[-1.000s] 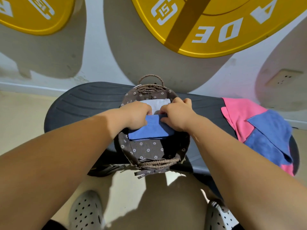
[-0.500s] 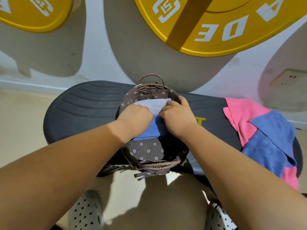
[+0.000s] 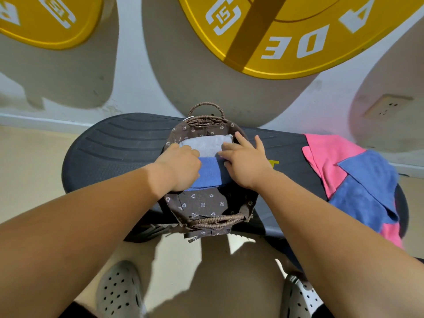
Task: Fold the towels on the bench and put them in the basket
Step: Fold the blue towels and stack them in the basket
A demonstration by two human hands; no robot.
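A brown wicker basket (image 3: pixel 213 222) with a flowered cloth lining stands on the black bench (image 3: pixel 119 148). Inside it a folded grey towel (image 3: pixel 204 144) lies at the back, and a folded blue towel (image 3: pixel 210 172) lies in front of it. My left hand (image 3: pixel 181 167) rests on the blue towel's left end, fingers curled at its far edge. My right hand (image 3: pixel 244 161) presses on the towel's right end with fingers spread and straight. At the bench's right end an unfolded blue towel (image 3: pixel 369 191) lies over an unfolded pink towel (image 3: pixel 325 157).
The bench stands against a white wall with big yellow discs (image 3: pixel 286 35) above it and a socket (image 3: pixel 387 106) at the right. Below, my feet in perforated grey clogs (image 3: pixel 119 292) stand on a beige floor.
Both hands pushed the blue towel deeper and farther back into the basket. My right hand's fingers have straightened and spread out from their earlier curl.
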